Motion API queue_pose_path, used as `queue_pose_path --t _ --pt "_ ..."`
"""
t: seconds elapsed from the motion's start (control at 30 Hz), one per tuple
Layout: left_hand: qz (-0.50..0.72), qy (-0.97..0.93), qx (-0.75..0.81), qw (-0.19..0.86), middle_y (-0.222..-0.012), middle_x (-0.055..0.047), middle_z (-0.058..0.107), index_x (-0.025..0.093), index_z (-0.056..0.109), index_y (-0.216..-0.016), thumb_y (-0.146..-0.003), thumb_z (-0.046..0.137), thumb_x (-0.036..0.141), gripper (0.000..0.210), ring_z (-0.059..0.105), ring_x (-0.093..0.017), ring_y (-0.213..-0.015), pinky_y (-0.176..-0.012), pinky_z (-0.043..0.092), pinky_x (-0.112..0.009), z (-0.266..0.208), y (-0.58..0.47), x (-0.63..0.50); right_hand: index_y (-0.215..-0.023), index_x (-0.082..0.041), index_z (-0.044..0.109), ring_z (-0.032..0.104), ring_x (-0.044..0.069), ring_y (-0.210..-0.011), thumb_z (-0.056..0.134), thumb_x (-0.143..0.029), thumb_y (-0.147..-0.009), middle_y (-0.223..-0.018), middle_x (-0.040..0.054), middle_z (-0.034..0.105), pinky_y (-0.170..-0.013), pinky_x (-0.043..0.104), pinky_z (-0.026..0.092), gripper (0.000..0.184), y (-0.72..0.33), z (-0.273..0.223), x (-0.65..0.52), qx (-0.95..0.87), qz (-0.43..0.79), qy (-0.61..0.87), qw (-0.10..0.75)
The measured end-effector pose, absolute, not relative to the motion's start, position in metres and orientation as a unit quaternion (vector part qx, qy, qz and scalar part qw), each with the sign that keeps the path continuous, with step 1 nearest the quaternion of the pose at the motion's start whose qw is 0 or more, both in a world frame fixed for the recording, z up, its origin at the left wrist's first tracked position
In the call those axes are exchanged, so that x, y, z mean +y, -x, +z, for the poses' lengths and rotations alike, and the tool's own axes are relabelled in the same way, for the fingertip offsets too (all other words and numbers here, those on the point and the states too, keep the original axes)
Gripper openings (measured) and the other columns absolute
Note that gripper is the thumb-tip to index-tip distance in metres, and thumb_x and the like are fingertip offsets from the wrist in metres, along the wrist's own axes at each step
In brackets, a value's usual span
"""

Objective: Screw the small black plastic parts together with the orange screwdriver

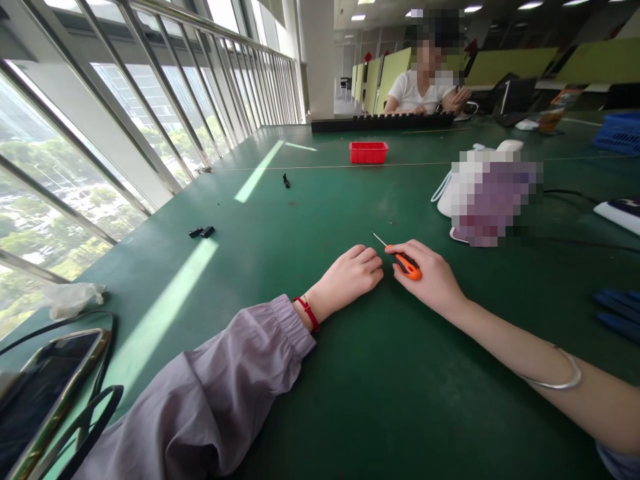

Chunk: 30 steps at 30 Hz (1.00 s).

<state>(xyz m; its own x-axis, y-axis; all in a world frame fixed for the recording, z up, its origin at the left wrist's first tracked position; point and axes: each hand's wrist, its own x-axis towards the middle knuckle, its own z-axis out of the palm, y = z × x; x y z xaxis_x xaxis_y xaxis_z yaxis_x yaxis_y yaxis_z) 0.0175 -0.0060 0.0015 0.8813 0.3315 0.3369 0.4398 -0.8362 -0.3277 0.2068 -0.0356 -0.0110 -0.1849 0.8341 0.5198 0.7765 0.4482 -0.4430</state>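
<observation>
In the head view, my right hand (434,275) is closed around an orange and black screwdriver (410,268). Its thin metal shaft points up and to the left, with the tip a little above my left hand. My left hand (354,277) rests on the green table (400,400) with its fingers curled in. The fingertips are hidden, so I cannot make out what they hold, if anything. A small gap lies between both hands.
Small black parts (202,232) lie on the left, and another black piece (286,181) sits farther back. A red bin (369,153) stands beyond my hands. Phone (53,393) and cable are at near left, blue gloves (620,313) at right. Across the table sits a person (420,93).
</observation>
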Motion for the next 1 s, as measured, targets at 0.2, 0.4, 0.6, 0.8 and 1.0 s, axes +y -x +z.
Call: queue_pose_path --t 0.2,0.4,0.6,0.8,1.0 --pt "-0.146 0.948 -0.205 0.194 -0.090 -0.007 0.064 0.015 0.062 -0.086 -0.096 0.036 0.016 0.027 0.052 -0.019 -0.090 -0.083 0.037 -0.033 0.003 -0.018 -0.009 -0.104 -0.021 0.062 0.058 0.027 -0.096 0.057 -0.023 -0.077 -0.101 0.0078 0.065 -0.082 0.042 0.049 0.028 -0.207 -0.014 -0.032 -0.788 0.019 0.528 0.317" --pt "-0.251 0.914 -0.305 0.093 -0.097 -0.005 0.064 0.019 0.063 -0.092 -0.096 0.039 0.025 0.026 0.052 -0.017 -0.094 -0.087 0.036 -0.033 0.006 -0.010 -0.004 -0.105 -0.021 0.060 0.060 0.023 -0.093 0.054 -0.025 -0.081 -0.100 0.0076 0.062 -0.083 0.040 0.049 0.025 -0.212 -0.014 -0.029 -0.767 0.051 0.528 0.361" --pt "-0.375 0.799 -0.461 -0.089 -0.089 -0.002 0.065 0.020 0.066 -0.082 -0.087 0.055 0.025 0.013 0.054 -0.017 -0.087 -0.081 0.042 -0.030 0.002 -0.001 0.008 -0.103 -0.021 0.061 0.060 0.023 -0.094 0.053 -0.025 -0.082 -0.098 0.0072 0.063 -0.082 0.040 0.049 0.022 -0.216 -0.015 -0.026 -0.757 0.055 0.545 0.356" --pt "-0.352 0.815 -0.444 -0.125 -0.090 -0.001 0.066 0.020 0.067 -0.079 -0.082 0.059 0.022 0.009 0.055 -0.018 -0.089 -0.083 0.044 -0.032 0.000 -0.006 0.006 -0.102 -0.021 0.061 0.059 0.024 -0.092 0.053 -0.023 -0.081 -0.096 0.0069 0.064 -0.082 0.040 0.049 0.023 -0.217 -0.018 -0.024 -0.770 0.028 0.533 0.349" --pt "-0.366 0.779 -0.474 -0.185 -0.089 -0.001 0.068 0.020 0.068 -0.079 -0.082 0.058 0.023 0.011 0.059 -0.017 -0.089 -0.084 0.046 -0.032 0.002 0.003 0.005 -0.103 -0.021 0.060 0.060 0.023 -0.092 0.053 -0.022 -0.081 -0.098 0.0071 0.062 -0.081 0.039 0.050 0.023 -0.217 -0.018 -0.024 -0.756 0.065 0.533 0.373"
